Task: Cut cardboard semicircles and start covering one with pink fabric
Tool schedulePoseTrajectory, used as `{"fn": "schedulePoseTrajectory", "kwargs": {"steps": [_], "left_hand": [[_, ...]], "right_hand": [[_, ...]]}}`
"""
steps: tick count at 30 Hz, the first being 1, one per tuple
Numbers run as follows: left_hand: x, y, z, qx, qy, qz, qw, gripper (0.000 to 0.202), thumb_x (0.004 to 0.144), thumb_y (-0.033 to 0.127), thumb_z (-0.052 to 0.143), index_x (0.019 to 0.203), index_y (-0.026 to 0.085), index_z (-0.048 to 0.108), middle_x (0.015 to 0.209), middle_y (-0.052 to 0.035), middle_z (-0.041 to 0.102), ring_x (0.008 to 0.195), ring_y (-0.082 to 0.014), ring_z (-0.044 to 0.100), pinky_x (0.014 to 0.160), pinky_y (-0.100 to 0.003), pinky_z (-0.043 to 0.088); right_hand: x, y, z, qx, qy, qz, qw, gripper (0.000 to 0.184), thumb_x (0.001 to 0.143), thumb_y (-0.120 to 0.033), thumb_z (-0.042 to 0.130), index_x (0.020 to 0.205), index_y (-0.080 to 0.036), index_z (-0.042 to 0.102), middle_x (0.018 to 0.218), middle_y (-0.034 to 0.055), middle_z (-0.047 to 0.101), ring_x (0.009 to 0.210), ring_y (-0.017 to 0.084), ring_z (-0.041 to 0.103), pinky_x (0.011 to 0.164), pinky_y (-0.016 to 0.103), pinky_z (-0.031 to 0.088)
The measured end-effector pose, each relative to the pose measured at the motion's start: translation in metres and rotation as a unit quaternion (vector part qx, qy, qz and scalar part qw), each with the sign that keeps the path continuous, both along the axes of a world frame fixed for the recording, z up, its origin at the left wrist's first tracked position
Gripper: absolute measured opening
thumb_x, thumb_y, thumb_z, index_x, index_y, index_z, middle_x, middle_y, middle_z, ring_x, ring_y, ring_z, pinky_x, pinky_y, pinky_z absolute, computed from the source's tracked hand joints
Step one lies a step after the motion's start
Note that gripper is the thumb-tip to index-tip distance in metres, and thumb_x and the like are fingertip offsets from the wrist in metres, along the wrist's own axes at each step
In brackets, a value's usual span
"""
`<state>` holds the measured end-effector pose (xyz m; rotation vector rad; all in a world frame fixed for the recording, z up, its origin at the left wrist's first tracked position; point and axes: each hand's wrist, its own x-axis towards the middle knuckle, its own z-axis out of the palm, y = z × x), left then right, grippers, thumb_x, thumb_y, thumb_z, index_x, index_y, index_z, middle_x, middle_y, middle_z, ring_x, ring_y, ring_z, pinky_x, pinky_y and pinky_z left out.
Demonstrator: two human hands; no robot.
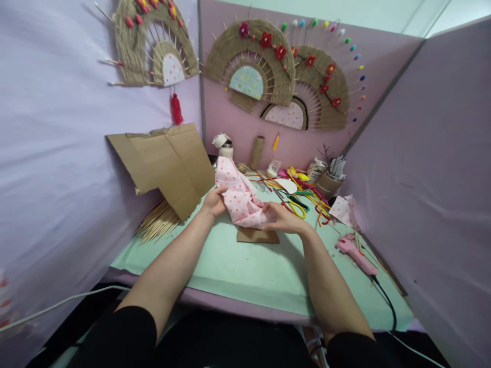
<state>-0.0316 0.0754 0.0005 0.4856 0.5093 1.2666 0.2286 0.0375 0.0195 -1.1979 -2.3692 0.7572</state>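
A crumpled piece of pink fabric (241,197) with red dots is held up over the middle of the table between my two hands. My left hand (215,201) grips its left edge, fingers partly behind the cloth. On the lower right side, my right hand (283,217) pinches the fabric between thumb and fingers. Just below the cloth, a small brown cardboard piece (258,235) lies on the mint-green tabletop; its upper part is hidden by the fabric.
Bent cardboard (169,163) leans at the left over a bundle of thin sticks (159,222). Yellow-handled scissors (297,208), pliers and colourful pipe cleaners lie behind my right hand. A pink glue gun (356,255) with a black cord rests at the right, near a dotted fabric scrap (344,209).
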Motion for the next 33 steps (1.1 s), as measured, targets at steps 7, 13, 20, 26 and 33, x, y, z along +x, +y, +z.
{"fn": "schedulePoseTrajectory", "kwargs": {"steps": [7,13,20,26,33], "left_hand": [[0.003,-0.009,0.008,0.007,0.019,-0.028,0.999,0.050,0.084,0.009,0.048,0.133,0.003,0.051,0.102,-0.0144,0.075,0.103,-0.0282,0.070,0.108,-0.047,0.042],[0.007,-0.012,0.009,0.001,0.045,-0.030,0.999,0.051,0.085,0.010,0.048,0.135,0.002,0.049,0.103,-0.0153,0.074,0.105,-0.0271,0.069,0.106,-0.043,0.045],[0.005,-0.009,0.010,-0.021,0.030,0.017,0.999,0.051,0.086,0.010,0.048,0.136,0.003,0.048,0.100,-0.0144,0.075,0.104,-0.0274,0.069,0.105,-0.044,0.046],[0.005,-0.008,0.010,-0.041,0.038,0.014,0.998,0.047,0.087,0.011,0.047,0.133,0.003,0.051,0.092,-0.0136,0.076,0.100,-0.0270,0.071,0.104,-0.044,0.046],[0.000,0.000,0.005,-0.025,0.037,-0.005,0.999,0.031,0.087,0.013,0.051,0.116,0.016,0.060,0.095,-0.0091,0.074,0.091,-0.0220,0.072,0.093,-0.040,0.054]], "right_hand": [[-0.025,0.005,-0.010,-0.031,0.261,-0.144,0.954,0.076,0.067,-0.054,0.074,0.129,-0.021,0.043,0.125,0.0134,0.057,0.113,0.024,0.057,0.092,0.037,0.048],[-0.047,0.001,-0.014,0.006,0.298,-0.192,0.935,0.043,0.083,-0.059,0.051,0.085,-0.018,0.063,0.068,0.0004,0.057,0.068,0.017,0.054,0.063,0.027,0.044],[-0.021,0.017,-0.013,-0.035,0.349,-0.297,0.888,0.048,0.078,-0.064,0.052,0.076,-0.018,0.064,0.060,-0.0002,0.056,0.061,0.016,0.050,0.055,0.026,0.039],[-0.013,0.018,-0.011,-0.162,0.336,-0.232,0.898,0.040,0.059,-0.055,0.074,0.074,-0.019,0.064,0.057,-0.0016,0.058,0.052,0.013,0.049,0.049,0.025,0.040],[-0.006,0.087,0.072,-0.048,0.362,-0.261,0.893,0.031,0.062,-0.043,0.072,0.077,-0.019,0.060,0.064,-0.0034,0.060,0.062,0.013,0.055,0.061,0.026,0.045]]}}
